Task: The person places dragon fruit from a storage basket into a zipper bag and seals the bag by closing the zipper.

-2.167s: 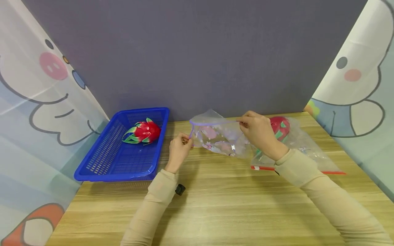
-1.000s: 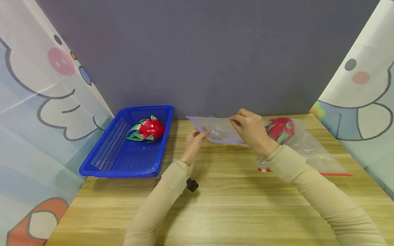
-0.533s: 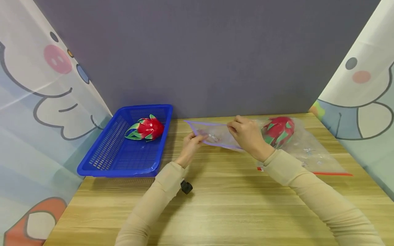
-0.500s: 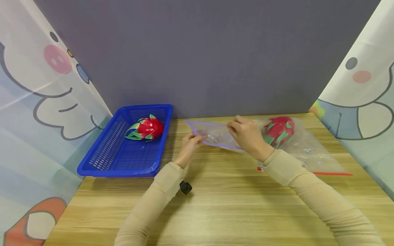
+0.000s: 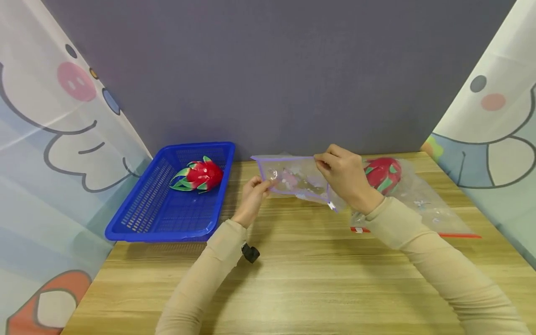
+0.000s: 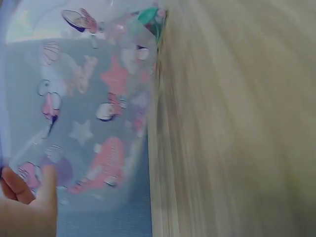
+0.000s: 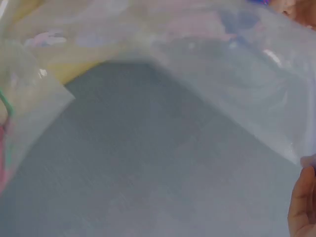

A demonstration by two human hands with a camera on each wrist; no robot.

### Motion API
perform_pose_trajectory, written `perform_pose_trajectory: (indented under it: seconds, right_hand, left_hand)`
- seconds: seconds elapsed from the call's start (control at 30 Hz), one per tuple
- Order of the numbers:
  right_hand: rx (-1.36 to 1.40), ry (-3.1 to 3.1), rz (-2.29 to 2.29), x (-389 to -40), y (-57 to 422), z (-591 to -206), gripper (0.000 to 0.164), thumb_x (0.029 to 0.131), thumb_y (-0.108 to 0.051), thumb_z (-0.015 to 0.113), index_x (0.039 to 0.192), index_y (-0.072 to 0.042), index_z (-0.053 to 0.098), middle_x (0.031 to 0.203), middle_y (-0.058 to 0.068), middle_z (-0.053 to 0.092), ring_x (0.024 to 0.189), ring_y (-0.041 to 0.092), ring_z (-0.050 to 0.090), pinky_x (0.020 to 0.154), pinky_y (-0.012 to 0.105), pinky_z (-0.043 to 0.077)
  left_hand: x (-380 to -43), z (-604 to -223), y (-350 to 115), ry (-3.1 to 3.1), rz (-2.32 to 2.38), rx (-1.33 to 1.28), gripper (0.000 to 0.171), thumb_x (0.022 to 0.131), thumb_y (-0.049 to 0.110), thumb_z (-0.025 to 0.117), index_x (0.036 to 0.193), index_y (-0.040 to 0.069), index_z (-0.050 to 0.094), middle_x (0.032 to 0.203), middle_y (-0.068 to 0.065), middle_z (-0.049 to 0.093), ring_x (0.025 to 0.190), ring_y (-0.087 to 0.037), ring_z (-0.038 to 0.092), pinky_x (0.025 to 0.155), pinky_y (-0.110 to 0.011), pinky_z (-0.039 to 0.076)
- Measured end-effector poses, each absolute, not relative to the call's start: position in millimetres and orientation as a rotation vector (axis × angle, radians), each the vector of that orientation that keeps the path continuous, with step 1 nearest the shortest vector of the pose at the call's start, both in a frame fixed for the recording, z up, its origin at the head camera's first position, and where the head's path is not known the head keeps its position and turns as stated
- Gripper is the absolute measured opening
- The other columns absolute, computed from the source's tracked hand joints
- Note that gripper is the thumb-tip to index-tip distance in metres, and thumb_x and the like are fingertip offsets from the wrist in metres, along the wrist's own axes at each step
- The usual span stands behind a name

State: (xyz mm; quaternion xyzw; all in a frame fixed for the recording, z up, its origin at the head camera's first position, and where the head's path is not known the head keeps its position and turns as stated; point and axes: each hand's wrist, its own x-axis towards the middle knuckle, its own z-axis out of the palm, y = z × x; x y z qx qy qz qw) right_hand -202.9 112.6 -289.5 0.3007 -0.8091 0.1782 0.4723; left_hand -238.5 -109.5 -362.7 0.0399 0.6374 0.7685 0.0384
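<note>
Purple-edged bag (image 5: 295, 180) spread at its mouth

Over the counter (image 5: 293, 279), the bag's left rim was pinched by the left hand (image 5: 251, 197), its top rim by the right hand (image 5: 346, 176). Opening was judged the step in hand; a wide, steady gap seemed called for before the dragon fruit (image 5: 204, 176) was lifted from the blue basket (image 5: 180, 209).

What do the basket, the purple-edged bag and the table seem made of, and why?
Basket: likely moulded plastic, slightly glossy; even blue, small openings in its sides.
Purple-edged bag: probably thin plastic film, shiny; see-through, with highlights.
Table: wood or wood-look laminate, soft sheen; striped grain.
</note>
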Motion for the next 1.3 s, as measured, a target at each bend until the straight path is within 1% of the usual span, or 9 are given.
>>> perform_pose_trajectory:
  seconds: [0.07,0.17,0.27,0.4,0.57,0.8,0.97,1.1,1.3]
  right_hand:
    - [0.749,-1.928,0.415,-201.3,112.8,-284.5,0.005,0.074,0.009,0.067,0.076,0.006,0.071,0.063,0.012,0.055,0.050,0.020,0.053,0.044,0.028,0.047]
    - [0.762,-1.860,0.365,-199.2,112.8,-281.5,0.004,0.072,0.011,0.068,0.072,0.007,0.069,0.062,0.012,0.054,0.049,0.021,0.052,0.042,0.028,0.045]
    - [0.778,-1.838,0.289,-198.4,111.9,-285.8,0.007,0.073,0.011,0.068,0.066,0.008,0.066,0.060,0.012,0.051,0.047,0.021,0.048,0.040,0.026,0.043]
    - [0.801,-1.885,0.253,-197.7,109.9,-295.1,0.008,0.073,0.009,0.069,0.066,0.009,0.064,0.059,0.013,0.051,0.046,0.019,0.047,0.041,0.022,0.043]
    - [0.753,-1.986,0.342,-197.8,110.5,-301.3,0.003,0.072,0.010,0.069,0.073,0.007,0.068,0.062,0.013,0.055,0.047,0.019,0.053,0.042,0.024,0.046]
    - [0.634,-2.151,0.567,-201.6,116.8,-301.2,0.003,0.076,0.004,0.069,0.078,0.005,0.071,0.064,0.012,0.060,0.050,0.019,0.058,0.047,0.030,0.050]
    - [0.595,-2.212,0.650,-204.0,123.2,-301.5,0.004,0.076,0.003,0.070,0.079,0.005,0.071,0.067,0.014,0.063,0.055,0.023,0.062,0.051,0.036,0.052]
    - [0.622,-2.224,0.649,-203.8,121.4,-303.4,0.006,0.077,-0.001,0.071,0.077,0.005,0.071,0.067,0.012,0.063,0.054,0.021,0.061,0.050,0.033,0.052]
    - [0.666,-2.248,0.636,-201.4,113.4,-303.7,0.005,0.076,-0.004,0.072,0.078,0.001,0.072,0.067,0.008,0.062,0.055,0.016,0.059,0.050,0.028,0.049]
  left_hand:
    - [-247.5,-360.8,-105.7,1.949,2.396,0.123,0.023,0.088,0.006,0.054,0.074,0.009,0.036,0.107,-0.011,0.055,0.111,-0.028,0.056,0.098,-0.037,0.043]
    - [-262.5,-356.7,-98.2,1.920,2.486,0.070,0.020,0.086,0.006,0.059,0.077,0.009,0.042,0.097,-0.007,0.054,0.096,-0.019,0.060,0.093,-0.030,0.048]
    - [-274.6,-352.2,-91.7,1.934,2.521,0.035,0.017,0.084,0.005,0.063,0.079,0.009,0.047,0.088,-0.002,0.050,0.084,-0.012,0.059,0.087,-0.026,0.051]
    - [-276.8,-346.7,-88.2,2.039,2.438,0.012,0.016,0.083,0.006,0.064,0.079,0.009,0.049,0.084,-0.001,0.051,0.076,-0.010,0.057,0.079,-0.024,0.052]
    - [-261.7,-342.1,-89.4,2.103,2.322,0.007,0.015,0.084,0.004,0.062,0.081,0.007,0.048,0.083,-0.003,0.053,0.073,-0.011,0.057,0.076,-0.028,0.052]
    - [-236.4,-349.8,-101.1,2.047,2.285,0.003,0.015,0.085,0.005,0.061,0.083,0.007,0.046,0.084,-0.003,0.050,0.075,-0.013,0.055,0.090,-0.043,0.047]
    - [-217.5,-357.7,-112.0,2.104,2.208,0.018,0.013,0.086,0.007,0.060,0.085,0.007,0.046,0.084,-0.003,0.049,0.077,-0.017,0.054,0.086,-0.040,0.048]
    - [-207.7,-358.4,-116.6,2.106,2.193,0.074,0.013,0.086,0.008,0.059,0.086,0.007,0.046,0.084,-0.002,0.048,0.082,-0.021,0.054,0.080,-0.032,0.049]
    - [-199.8,-355.9,-117.4,2.067,2.209,0.102,0.014,0.086,0.007,0.060,0.085,0.007,0.046,0.083,-0.003,0.050,0.078,-0.015,0.056,0.078,-0.029,0.051]
